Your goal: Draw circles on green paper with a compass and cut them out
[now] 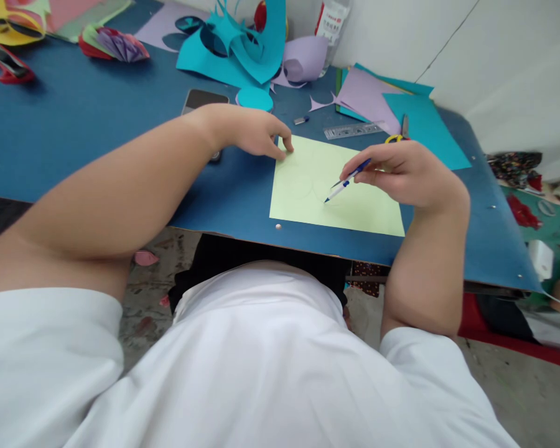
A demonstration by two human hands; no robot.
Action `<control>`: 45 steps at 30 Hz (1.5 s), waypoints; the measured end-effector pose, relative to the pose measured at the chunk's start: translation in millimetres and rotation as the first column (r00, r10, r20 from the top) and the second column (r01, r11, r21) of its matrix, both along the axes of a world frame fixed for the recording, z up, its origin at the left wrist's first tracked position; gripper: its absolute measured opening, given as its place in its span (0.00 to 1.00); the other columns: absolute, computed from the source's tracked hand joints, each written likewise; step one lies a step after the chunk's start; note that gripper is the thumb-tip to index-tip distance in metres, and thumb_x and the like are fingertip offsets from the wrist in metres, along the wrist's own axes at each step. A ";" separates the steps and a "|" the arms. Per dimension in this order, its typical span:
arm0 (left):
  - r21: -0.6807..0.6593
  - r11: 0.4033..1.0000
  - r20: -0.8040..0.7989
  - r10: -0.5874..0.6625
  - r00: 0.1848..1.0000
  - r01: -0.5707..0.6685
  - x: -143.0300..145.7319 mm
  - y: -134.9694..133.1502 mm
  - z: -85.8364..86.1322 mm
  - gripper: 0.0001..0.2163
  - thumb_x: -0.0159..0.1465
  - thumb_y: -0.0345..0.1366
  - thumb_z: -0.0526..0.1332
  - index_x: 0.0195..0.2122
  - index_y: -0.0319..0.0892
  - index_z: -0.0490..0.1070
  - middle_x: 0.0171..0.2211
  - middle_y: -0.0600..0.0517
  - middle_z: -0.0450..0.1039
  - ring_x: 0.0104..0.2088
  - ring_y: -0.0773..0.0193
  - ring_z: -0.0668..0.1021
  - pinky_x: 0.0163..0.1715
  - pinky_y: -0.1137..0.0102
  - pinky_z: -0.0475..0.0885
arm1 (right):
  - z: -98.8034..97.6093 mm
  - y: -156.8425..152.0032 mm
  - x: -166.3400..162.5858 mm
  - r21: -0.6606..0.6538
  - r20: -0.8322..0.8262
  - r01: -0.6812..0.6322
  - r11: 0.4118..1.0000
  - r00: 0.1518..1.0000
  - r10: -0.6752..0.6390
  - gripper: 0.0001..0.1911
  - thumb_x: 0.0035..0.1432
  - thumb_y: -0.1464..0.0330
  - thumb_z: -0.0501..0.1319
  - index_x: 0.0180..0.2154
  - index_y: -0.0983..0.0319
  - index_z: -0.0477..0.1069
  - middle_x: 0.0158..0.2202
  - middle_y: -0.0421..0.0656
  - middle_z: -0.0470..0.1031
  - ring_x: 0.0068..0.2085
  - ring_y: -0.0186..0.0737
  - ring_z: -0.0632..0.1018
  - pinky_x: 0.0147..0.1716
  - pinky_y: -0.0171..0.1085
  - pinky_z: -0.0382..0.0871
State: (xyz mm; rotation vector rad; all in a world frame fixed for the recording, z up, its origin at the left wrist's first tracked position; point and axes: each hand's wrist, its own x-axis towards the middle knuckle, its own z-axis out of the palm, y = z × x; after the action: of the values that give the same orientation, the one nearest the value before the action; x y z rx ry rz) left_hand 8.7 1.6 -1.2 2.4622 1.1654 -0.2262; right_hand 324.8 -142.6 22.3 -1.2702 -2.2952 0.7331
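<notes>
A pale green sheet of paper [298, 202] lies on the blue table, with faint curved pencil lines on its left half. My left hand [261, 132] rests at the sheet's upper left corner, thumb and fingertips apart and touching the paper. In my right hand [396, 171], pinched between thumb and fingers, is a blue-and-white drawing compass [348, 181]. It tilts down to the left, its tip close to the middle of the sheet; a thin metal leg shows beside the pen-like leg. Whether the tip touches the paper I cannot tell.
Beyond the sheet lie a clear ruler [352, 130], yellow-handled scissors [404, 129] and a small lead case [301, 120]. A phone [205, 98] sits partly behind my left forearm. Turquoise cut paper [233, 53], turquoise discs [255, 98] and stacked coloured sheets [429, 127] line the back.
</notes>
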 end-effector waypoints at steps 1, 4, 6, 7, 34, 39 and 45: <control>0.005 1.000 -0.008 -0.002 1.000 0.002 0.5 -1.4 1.2 0.26 0.82 0.47 0.67 0.78 0.49 0.85 0.53 0.46 0.83 0.55 0.48 0.85 0.62 0.61 0.73 | 0.0 -0.2 -3.3 0.006 -0.008 0.010 1.000 1.000 -0.010 0.15 0.75 0.46 0.77 0.45 0.48 0.92 0.44 0.46 0.94 0.42 0.58 0.90 0.43 0.58 0.85; 0.007 1.000 -0.023 -0.007 1.000 0.007 1.5 -4.3 4.9 0.26 0.82 0.47 0.66 0.78 0.48 0.85 0.51 0.46 0.81 0.54 0.47 0.85 0.58 0.63 0.72 | -1.1 -0.8 -11.6 0.007 -0.032 0.048 0.999 0.998 -0.048 0.14 0.75 0.46 0.78 0.45 0.47 0.91 0.44 0.45 0.94 0.43 0.58 0.90 0.44 0.58 0.85; -0.005 1.000 -0.030 -0.014 0.999 0.014 1.6 -4.7 6.5 0.27 0.82 0.48 0.66 0.78 0.48 0.85 0.51 0.45 0.81 0.54 0.47 0.85 0.55 0.64 0.72 | -2.6 -0.5 -15.1 -0.008 -0.053 0.067 0.998 0.996 -0.067 0.14 0.75 0.45 0.79 0.45 0.47 0.91 0.44 0.46 0.93 0.44 0.59 0.90 0.45 0.58 0.85; -0.013 1.000 -0.032 -0.020 0.999 0.019 1.5 -4.5 6.9 0.27 0.81 0.49 0.66 0.78 0.48 0.85 0.50 0.45 0.81 0.53 0.46 0.85 0.53 0.63 0.71 | -3.5 -0.1 -16.3 -0.016 -0.065 0.073 0.997 0.995 -0.073 0.15 0.74 0.45 0.79 0.45 0.47 0.91 0.45 0.46 0.93 0.44 0.59 0.89 0.45 0.58 0.85; 0.023 0.998 0.075 -0.059 0.995 0.057 -8.3 15.4 -14.6 0.29 0.77 0.56 0.71 0.77 0.56 0.88 0.49 0.46 0.88 0.62 0.43 0.82 0.56 0.60 0.70 | -30.2 10.8 -3.0 0.119 -0.182 0.244 0.962 0.958 -0.220 0.24 0.80 0.38 0.74 0.47 0.50 0.90 0.38 0.46 0.87 0.44 0.55 0.89 0.47 0.54 0.90; 0.020 0.997 0.071 -0.072 0.995 0.070 -9.6 18.6 -17.1 0.33 0.75 0.61 0.70 0.78 0.58 0.87 0.48 0.47 0.89 0.60 0.43 0.84 0.58 0.60 0.72 | -33.4 12.4 -0.8 0.117 -0.254 0.263 0.958 0.940 -0.228 0.20 0.75 0.42 0.80 0.46 0.50 0.92 0.40 0.46 0.89 0.44 0.54 0.91 0.47 0.54 0.91; 0.022 0.998 0.013 -0.062 0.998 0.062 -9.3 22.3 -19.6 0.38 0.72 0.64 0.68 0.81 0.61 0.84 0.54 0.48 0.88 0.60 0.39 0.88 0.57 0.61 0.76 | -33.8 15.8 -3.9 0.140 -0.307 0.320 0.937 0.914 -0.266 0.18 0.74 0.45 0.82 0.44 0.51 0.91 0.40 0.45 0.89 0.44 0.53 0.91 0.47 0.52 0.91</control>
State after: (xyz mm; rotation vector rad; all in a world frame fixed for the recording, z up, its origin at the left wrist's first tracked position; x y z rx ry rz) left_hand -0.6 23.9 -20.9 2.5173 1.0929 -0.2146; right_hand 320.9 -126.9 -11.5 -1.2916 -1.8416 0.5385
